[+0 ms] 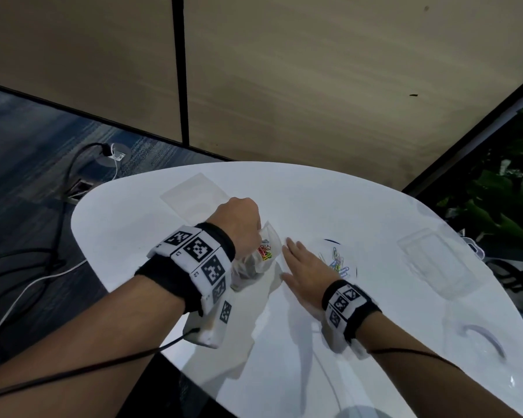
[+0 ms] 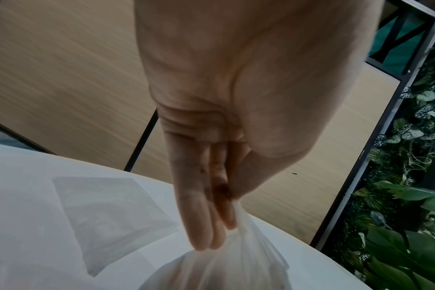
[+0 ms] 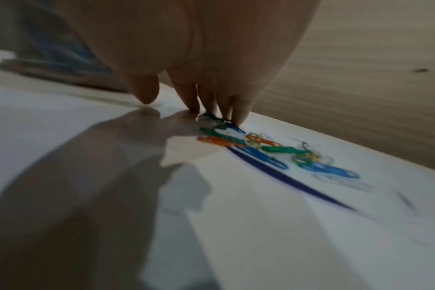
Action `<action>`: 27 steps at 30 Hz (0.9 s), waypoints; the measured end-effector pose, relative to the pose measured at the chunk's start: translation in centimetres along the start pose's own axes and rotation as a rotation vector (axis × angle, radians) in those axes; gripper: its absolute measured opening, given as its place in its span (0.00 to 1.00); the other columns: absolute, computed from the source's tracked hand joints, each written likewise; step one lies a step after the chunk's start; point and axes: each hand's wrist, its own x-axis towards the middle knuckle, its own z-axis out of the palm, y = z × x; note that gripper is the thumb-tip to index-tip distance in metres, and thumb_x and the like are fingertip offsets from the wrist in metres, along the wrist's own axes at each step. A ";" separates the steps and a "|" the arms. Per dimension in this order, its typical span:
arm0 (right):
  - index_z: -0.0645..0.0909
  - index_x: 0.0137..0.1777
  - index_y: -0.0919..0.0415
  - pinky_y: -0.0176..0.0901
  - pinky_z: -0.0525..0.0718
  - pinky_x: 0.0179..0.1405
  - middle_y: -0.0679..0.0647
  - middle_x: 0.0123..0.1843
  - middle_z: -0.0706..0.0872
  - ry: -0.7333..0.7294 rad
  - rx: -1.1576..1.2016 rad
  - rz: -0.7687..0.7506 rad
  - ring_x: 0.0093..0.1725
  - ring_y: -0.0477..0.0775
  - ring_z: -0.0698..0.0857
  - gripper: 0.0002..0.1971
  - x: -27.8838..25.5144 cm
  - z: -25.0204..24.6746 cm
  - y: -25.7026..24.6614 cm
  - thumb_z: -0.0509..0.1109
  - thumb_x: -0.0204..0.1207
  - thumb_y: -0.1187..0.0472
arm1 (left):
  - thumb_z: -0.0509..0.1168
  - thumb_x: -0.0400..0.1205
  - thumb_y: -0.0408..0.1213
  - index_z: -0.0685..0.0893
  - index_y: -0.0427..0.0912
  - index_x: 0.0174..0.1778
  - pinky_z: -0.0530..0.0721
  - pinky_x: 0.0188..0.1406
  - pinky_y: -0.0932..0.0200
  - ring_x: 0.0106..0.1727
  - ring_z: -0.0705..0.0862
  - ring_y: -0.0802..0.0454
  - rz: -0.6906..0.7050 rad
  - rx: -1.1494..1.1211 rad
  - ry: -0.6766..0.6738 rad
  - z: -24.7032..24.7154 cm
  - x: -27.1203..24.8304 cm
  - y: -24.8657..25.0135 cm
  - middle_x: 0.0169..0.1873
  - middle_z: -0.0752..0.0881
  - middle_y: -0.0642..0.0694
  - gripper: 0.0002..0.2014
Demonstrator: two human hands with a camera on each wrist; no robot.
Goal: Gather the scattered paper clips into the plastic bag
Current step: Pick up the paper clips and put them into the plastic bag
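Note:
My left hand (image 1: 239,218) pinches the top of a clear plastic bag (image 1: 260,257) between thumb and fingers (image 2: 206,221) and holds it up off the white table (image 1: 169,267). Several coloured paper clips (image 1: 264,251) lie inside the bag. My right hand (image 1: 302,267) lies flat on the table just right of the bag, its straight fingertips (image 3: 238,117) touching the near end of a loose pile of blue, green, orange and yellow paper clips (image 3: 273,151). In the head view that pile of paper clips (image 1: 338,262) lies just right of the hand.
A flat clear bag (image 1: 194,196) lies at the table's far left and another clear bag (image 1: 435,263) at the right. A dark blue curved line (image 3: 286,180) is drawn on the table under the clips. Cables (image 1: 43,267) run over the floor at left; plants (image 1: 501,206) stand at right.

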 end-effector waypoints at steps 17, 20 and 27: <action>0.82 0.42 0.63 0.43 0.76 0.37 0.57 0.48 0.84 0.219 -0.015 0.152 0.46 0.60 0.85 0.08 -3.9 1.0 4.0 0.65 0.72 0.75 | 0.63 0.81 0.28 0.89 0.38 0.57 0.91 0.54 0.50 0.47 0.91 0.41 0.010 0.069 -0.013 1.0 0.1 0.6 0.48 0.91 0.40 0.13; 0.90 0.38 0.62 0.42 0.84 0.44 0.53 0.43 0.89 0.289 0.159 0.280 0.44 0.56 0.88 0.09 -3.8 -0.2 4.7 0.68 0.72 0.71 | 0.63 0.81 0.29 0.89 0.37 0.57 0.91 0.53 0.50 0.46 0.91 0.42 0.011 0.092 -0.014 1.2 0.2 0.7 0.49 0.91 0.40 0.12; 0.93 0.34 0.61 0.52 0.89 0.55 0.62 0.39 0.93 0.403 1.268 0.634 0.41 0.61 0.92 0.05 -4.2 -5.1 5.7 0.84 0.62 0.70 | 0.62 0.80 0.30 0.88 0.38 0.60 0.89 0.59 0.48 0.56 0.88 0.41 0.029 0.128 -0.008 1.6 0.6 0.8 0.58 0.89 0.40 0.15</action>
